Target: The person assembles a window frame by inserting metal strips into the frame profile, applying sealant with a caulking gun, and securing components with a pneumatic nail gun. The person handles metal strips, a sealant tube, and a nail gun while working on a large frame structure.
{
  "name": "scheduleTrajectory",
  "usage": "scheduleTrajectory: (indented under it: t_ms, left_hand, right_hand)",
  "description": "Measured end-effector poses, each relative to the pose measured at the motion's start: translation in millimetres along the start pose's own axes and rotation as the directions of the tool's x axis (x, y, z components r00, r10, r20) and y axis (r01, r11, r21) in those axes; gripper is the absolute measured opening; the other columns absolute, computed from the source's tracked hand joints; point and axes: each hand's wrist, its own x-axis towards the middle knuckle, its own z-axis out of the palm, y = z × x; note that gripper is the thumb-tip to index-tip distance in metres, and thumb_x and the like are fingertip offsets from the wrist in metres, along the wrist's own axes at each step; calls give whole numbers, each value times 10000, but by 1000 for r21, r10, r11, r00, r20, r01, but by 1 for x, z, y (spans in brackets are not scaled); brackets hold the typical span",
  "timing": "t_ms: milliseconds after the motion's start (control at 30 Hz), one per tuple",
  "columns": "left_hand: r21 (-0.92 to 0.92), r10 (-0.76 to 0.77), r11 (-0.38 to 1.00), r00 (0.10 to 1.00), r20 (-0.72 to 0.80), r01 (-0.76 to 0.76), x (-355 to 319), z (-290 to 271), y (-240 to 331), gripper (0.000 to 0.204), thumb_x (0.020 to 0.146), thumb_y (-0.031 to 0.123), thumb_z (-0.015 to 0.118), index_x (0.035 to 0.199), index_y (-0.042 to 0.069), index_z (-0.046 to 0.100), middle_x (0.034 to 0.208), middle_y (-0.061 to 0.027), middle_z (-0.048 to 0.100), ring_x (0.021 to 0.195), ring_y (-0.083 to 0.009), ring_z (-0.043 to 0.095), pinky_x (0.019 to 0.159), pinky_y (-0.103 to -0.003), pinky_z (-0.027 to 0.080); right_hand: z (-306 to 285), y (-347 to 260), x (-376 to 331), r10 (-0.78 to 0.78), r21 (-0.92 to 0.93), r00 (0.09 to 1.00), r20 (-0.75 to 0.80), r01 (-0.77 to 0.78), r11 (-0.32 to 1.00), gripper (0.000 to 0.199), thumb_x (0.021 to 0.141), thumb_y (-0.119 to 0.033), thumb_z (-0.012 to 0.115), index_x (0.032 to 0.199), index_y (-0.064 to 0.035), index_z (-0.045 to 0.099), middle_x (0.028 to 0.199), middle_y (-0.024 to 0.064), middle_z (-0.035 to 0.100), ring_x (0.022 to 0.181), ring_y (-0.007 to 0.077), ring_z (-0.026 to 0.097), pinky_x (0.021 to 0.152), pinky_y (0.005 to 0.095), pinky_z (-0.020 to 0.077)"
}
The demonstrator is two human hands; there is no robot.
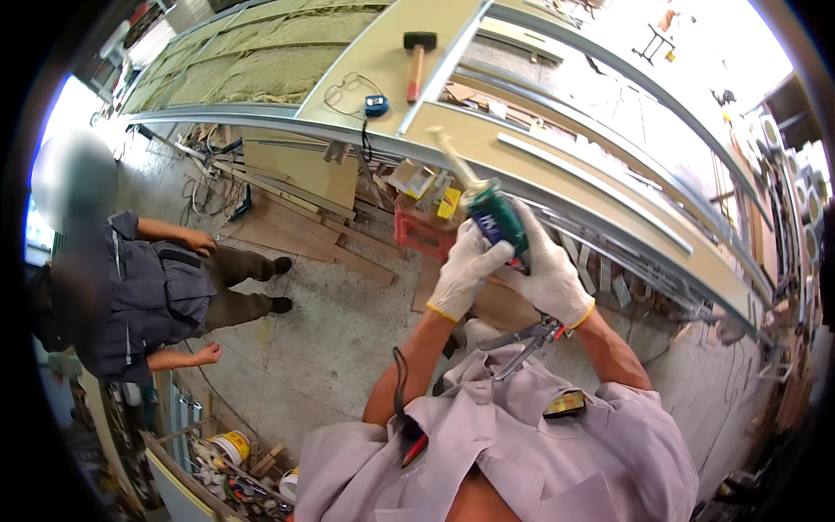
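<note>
Both my hands wear white gloves with yellow cuffs. Between them is a green and dark blue sealant cartridge (497, 216), tilted, its pale nozzle pointing up and left over the edge of the metal-framed panel (474, 130). My left hand (470, 271) is closed round the cartridge's lower left side. From the right, my right hand (550, 271) grips it too; part of its fingers is hidden behind the cartridge. Just below my right wrist is a grey metal tool (520, 341) with a red part; what supports it is hidden.
On the panel lie a hammer (417, 68), a blue tape measure (376, 105) and glasses (346, 85). A white strip (591, 187) lies farther right. Below stands a red crate (417, 228) beside wooden boards (296, 222). A co-worker (161, 274) stands at left. Buckets (230, 446) sit lower left.
</note>
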Motion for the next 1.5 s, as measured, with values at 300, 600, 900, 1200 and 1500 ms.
scheduleTrajectory:
  t_ms: [300,600,900,1200,1500]
  left_hand:
    - [-370,-208,922,950,-233,111,-55,116,-31,322,894,306,774,1072,48,699,935,6,653,814,-75,597,726,-269,499]
    - [-583,-260,812,911,-319,28,-58,203,-57,477,902,518,714,1077,77,659,937,-31,659,775,-131,625,698,-298,538]
    - [-863,-262,486,965,7,138,-95,286,-97,696,822,739,633,949,55,665,1063,-106,652,771,-202,663,647,-385,562]
    - [-852,-97,516,994,42,87,-111,328,-87,780,842,778,581,1030,29,691,1162,-163,645,880,-236,656,713,-395,566]
    - [-695,-114,716,993,-12,74,-103,298,-84,684,962,698,428,1501,279,390,1384,-119,560,968,-227,645,771,-352,546]
  right_hand:
    - [-30,22,-123,11,-219,987,-162,-47,975,875,761,-154,805,1528,-94,390,1274,214,594,1047,426,648,878,471,544]
    - [-50,138,-383,709,823,705,-1,-402,401,473,904,-134,697,1332,15,560,1144,103,637,1031,173,621,937,330,529]
    - [-95,195,-407,470,954,879,75,-200,222,534,799,-40,667,1327,-20,582,1098,59,684,900,123,629,747,305,527]
    - [-130,164,-424,613,897,775,153,-369,243,368,912,-42,728,1267,-39,631,1048,32,696,815,117,642,702,302,565]
    - [-179,156,-430,385,954,922,-47,-72,289,430,828,14,673,1252,-13,606,1102,114,684,979,220,659,904,378,534]
